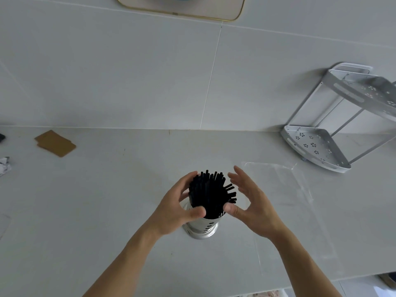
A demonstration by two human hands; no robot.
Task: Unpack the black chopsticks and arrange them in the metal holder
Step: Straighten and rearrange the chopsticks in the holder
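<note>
A bundle of several black chopsticks stands upright in the perforated metal holder on the grey counter, their tops fanned out. My left hand curls around the left side of the bundle, thumb and fingers touching the sticks. On the right side is my right hand, fingers spread, only its thumb tip touching the sticks near the holder's rim.
A clear plastic wrapper lies flat right of the holder. A silver two-tier corner rack stands at the back right. Brown cardboard pieces and crumpled paper lie at the left. The counter's front edge runs along the bottom right.
</note>
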